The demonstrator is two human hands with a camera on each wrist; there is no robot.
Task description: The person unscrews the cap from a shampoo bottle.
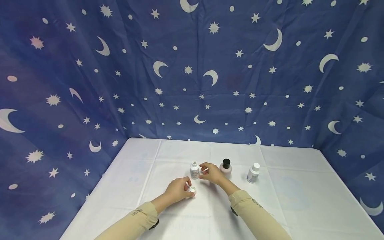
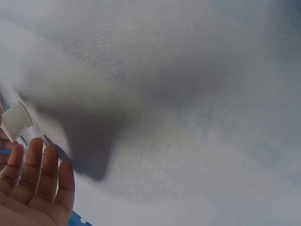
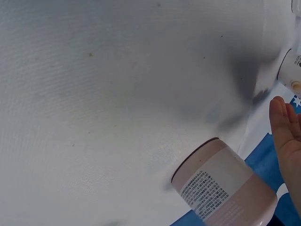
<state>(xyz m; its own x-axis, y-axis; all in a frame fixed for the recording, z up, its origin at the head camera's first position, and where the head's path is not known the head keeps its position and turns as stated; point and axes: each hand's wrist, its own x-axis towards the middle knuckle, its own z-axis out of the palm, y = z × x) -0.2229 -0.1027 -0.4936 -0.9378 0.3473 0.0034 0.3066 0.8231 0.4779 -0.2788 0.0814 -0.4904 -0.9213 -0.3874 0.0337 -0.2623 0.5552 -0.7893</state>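
Observation:
An uncapped white bottle (image 1: 194, 171) with a printed label stands upright on the table, its neck bare. My right hand (image 1: 211, 172) is just right of it, fingers spread toward its side; whether they touch it I cannot tell. Part of this bottle (image 3: 290, 70) shows beyond the right hand (image 3: 287, 136) in the right wrist view. Closer to me, a small white cap (image 1: 193, 190) sits hollow side up. Thumb and fingers of my left hand (image 1: 177, 189) lie around it, without a visible grip. The left wrist view has the cap (image 2: 16, 121) above loosely extended fingers (image 2: 47, 174).
Behind my right wrist stands a pink bottle (image 1: 225, 168) with a black cap. Farther right is a capped white bottle (image 1: 253, 173). A white cloth covers the table (image 1: 168, 213), and a blue curtain (image 1: 192, 83) with moons and stars hangs around it.

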